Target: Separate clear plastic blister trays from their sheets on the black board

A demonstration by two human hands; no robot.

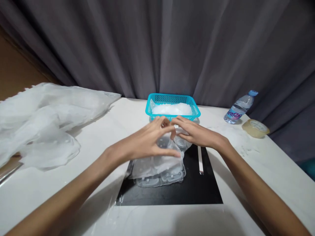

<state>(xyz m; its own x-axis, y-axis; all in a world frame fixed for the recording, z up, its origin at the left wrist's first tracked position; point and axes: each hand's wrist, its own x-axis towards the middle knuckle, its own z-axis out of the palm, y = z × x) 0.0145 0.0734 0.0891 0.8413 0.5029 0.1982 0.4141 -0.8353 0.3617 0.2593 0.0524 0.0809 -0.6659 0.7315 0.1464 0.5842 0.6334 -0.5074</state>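
Observation:
A clear, moulded plastic pack (159,177) with rounded compartments lies on a black mat (169,196). Thin, cloudy plastic wrap (150,166) partly covers it. Over the pack's far part, my left hand (152,139) has its thumb stretched across the wrap, apart from its curved fingers. My right hand (197,131) comes in from the other side, fingers bent and closed on the far end of the wrap. The fingertips of both hands nearly meet, and they hide part of the pack.
Behind the hands stands a turquoise basket (173,96) holding white material (172,108). Crumpled translucent plastic sheeting (46,118) spreads over the left side of the white table (103,144). A water bottle (238,108) and a tape roll (255,128) stand at right. A white strip (200,160) lies on the mat.

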